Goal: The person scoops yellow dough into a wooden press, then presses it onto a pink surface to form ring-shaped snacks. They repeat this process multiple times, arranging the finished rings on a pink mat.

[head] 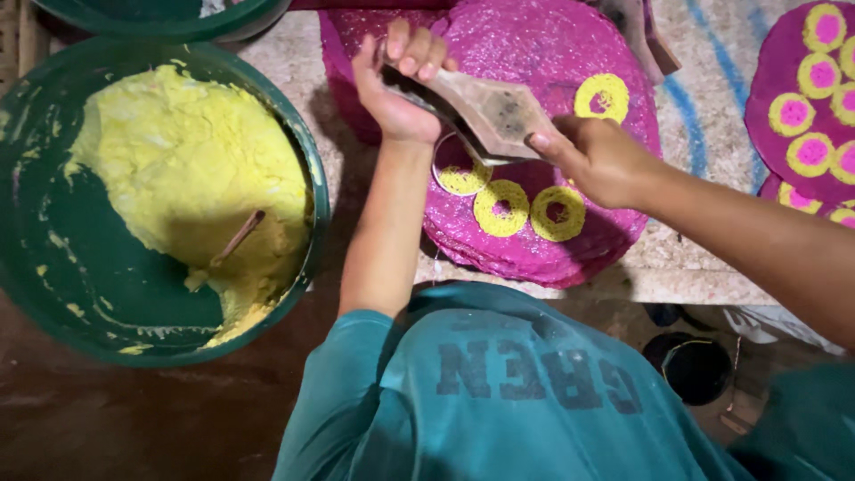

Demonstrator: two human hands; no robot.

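Big green tub of yellow paste sat close by, easy to reach. Further out, left hand gripped the wooden stamp while right hand pinched its tip, steadying it over the magenta disc, beside the yellow rings.

From my remote seat, the pink disc looks grainy and matt, like pressed pulp or coarse paste, faintly sparkling. The yellow rings on it seem a thick, soft paste, rough at the edges. My left hand and right hand grip a wooden tool, worn, dull and stained, with a thin metal ring under it. The green basin reads as smooth plastic, smeared; its yellow paste is lumpy, moist, matt. A wooden stick pokes from it. The slab beneath is rough and speckled. The teal shirt is soft cloth.
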